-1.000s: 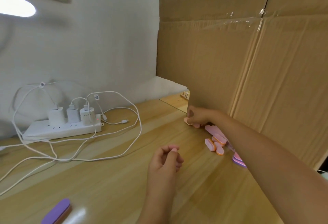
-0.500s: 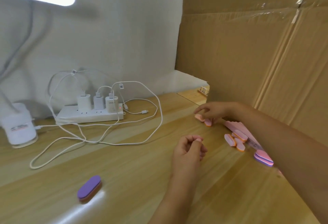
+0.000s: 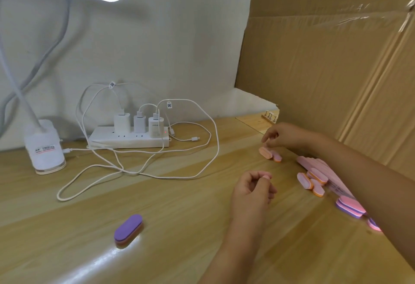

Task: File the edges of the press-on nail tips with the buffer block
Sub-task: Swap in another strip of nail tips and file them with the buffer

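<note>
Two buffer blocks (image 3: pixel 269 154) lie under the slack right hand (image 3: pixel 284 135); left hand (image 3: pixel 252 190) pinches a nail tip (image 3: pixel 267 177). Best grasp one block flat.

A white power strip (image 3: pixel 129 142) lies on the wooden bench (image 3: pixel 67 250) by the wall. Three white chargers (image 3: pixel 139 124) are plugged into it, and their white cables (image 3: pixel 202 172) loop across the wood. A white lamp base (image 3: pixel 45 151) stands to its left. A cardboard sheet (image 3: pixel 325 77) stands upright on the right.
</note>
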Available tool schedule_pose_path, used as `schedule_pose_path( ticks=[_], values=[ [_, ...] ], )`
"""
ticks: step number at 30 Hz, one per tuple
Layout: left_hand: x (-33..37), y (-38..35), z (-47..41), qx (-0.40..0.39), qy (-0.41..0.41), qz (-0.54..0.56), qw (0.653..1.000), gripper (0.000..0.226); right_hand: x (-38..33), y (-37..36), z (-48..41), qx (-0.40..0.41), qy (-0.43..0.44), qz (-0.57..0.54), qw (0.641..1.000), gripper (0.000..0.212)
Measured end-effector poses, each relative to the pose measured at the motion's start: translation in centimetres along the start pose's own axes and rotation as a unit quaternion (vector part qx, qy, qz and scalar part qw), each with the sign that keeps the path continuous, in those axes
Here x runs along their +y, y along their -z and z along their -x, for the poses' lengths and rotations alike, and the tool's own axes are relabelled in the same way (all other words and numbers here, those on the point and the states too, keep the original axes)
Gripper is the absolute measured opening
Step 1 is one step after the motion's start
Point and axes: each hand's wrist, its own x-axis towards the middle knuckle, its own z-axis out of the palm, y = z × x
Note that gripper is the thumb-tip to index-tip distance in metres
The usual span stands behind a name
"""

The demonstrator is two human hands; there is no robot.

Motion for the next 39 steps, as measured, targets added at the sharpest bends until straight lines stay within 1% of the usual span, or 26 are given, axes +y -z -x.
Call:
schedule_pose_path(
  ticks=[2, 3, 4, 5, 6, 7, 10, 12, 13, 14, 17, 19, 22, 23, 24, 27, 31, 34, 35, 38, 39],
  values=[
    [0.0, 0.0, 0.0, 0.002, 0.000, 0.000, 1.000, 0.017, -0.1, 0.4, 0.4, -0.021, -0.006, -0.013, 1.000, 0.015],
    [0.0, 0.0, 0.0, 0.003, 0.000, 0.000, 1.000, 0.017, -0.2, 0.4, 0.6, -0.047, -0.007, -0.001, 0.999, 0.023],
    [0.0, -0.1, 0.0, 0.003, 0.001, 0.001, 1.000, 0.017, -0.4, 0.3, 0.7, -0.070, 0.001, 0.051, 0.996, 0.033],
    [0.1, -0.1, 0.0, 0.003, 0.001, 0.002, 1.000, 0.017, -0.6, 0.1, 0.8, -0.082, 0.020, 0.137, 0.987, 0.040],
    [0.1, -0.1, 0.1, 0.003, 0.002, 0.002, 1.000, 0.016, -0.9, -0.2, 0.9, -0.080, 0.044, 0.221, 0.971, 0.044],
    [0.1, -0.1, 0.1, 0.003, 0.002, 0.002, 1.000, 0.016, -1.2, -0.5, 1.0, -0.071, 0.069, 0.283, 0.954, 0.045],
    [0.2, 0.0, 0.1, 0.003, 0.001, 0.001, 1.000, 0.014, -1.7, -0.9, 1.0, -0.071, 0.108, 0.382, 0.915, 0.046],
    [0.1, 0.0, 0.1, 0.004, 0.002, -0.002, 1.000, 0.015, -1.8, -1.0, 0.9, -0.072, 0.115, 0.419, 0.898, 0.043],
    [0.1, 0.0, 0.0, 0.005, 0.003, -0.003, 1.000, 0.016, -1.8, -1.0, 0.9, -0.070, 0.112, 0.419, 0.899, 0.042],
    [0.1, 0.0, 0.0, 0.005, 0.004, -0.003, 1.000, 0.016, -1.8, -1.0, 0.8, -0.068, 0.104, 0.401, 0.908, 0.040],
    [0.1, 0.0, -0.1, 0.003, 0.005, -0.003, 1.000, 0.017, -1.7, -0.4, 1.2, -0.051, 0.052, 0.248, 0.966, 0.039],
    [0.1, 0.0, -0.1, 0.001, 0.004, -0.009, 1.000, 0.017, -0.9, 0.4, 1.8, -0.035, 0.020, 0.154, 0.987, 0.040],
    [0.0, -0.1, 0.0, -0.007, -0.002, -0.027, 1.000, 0.018, 0.8, 1.3, 2.8, -0.035, -0.010, -0.010, 0.999, 0.034],
    [0.0, -0.1, 0.0, -0.010, -0.004, -0.030, 0.999, 0.017, 1.3, 1.4, 3.0, -0.038, -0.013, -0.050, 0.998, 0.031],
    [0.0, -0.2, 0.0, -0.012, -0.005, -0.031, 0.999, 0.017, 1.7, 1.5, 3.1, -0.041, -0.014, -0.068, 0.997, 0.029],
    [0.0, -0.2, 0.0, -0.015, -0.006, -0.035, 0.999, 0.018, 2.6, 1.4, 2.9, -0.055, -0.016, -0.069, 0.996, 0.029],
    [0.0, -0.2, -0.1, -0.013, -0.003, -0.030, 0.999, 0.018, 3.0, 0.8, 2.4, -0.103, -0.019, -0.021, 0.994, 0.036],
    [0.0, -0.2, -0.2, -0.013, -0.001, -0.029, 0.999, 0.018, 2.9, 0.6, 2.2, -0.110, -0.023, -0.007, 0.994, 0.043],
    [0.0, -0.2, -0.2, -0.013, -0.001, -0.029, 0.999, 0.019, 2.9, 0.6, 2.2, -0.111, -0.028, -0.006, 0.993, 0.048],
    [-0.1, -0.2, -0.3, -0.013, 0.000, -0.028, 1.000, 0.019, 2.6, 0.7, 2.2, -0.116, -0.042, -0.005, 0.992, 0.077],
    [-0.1, -0.3, -0.3, -0.012, 0.001, -0.029, 1.000, 0.019, 2.5, 0.6, 2.1, -0.110, -0.047, 0.001, 0.993, 0.082]
  ],
)
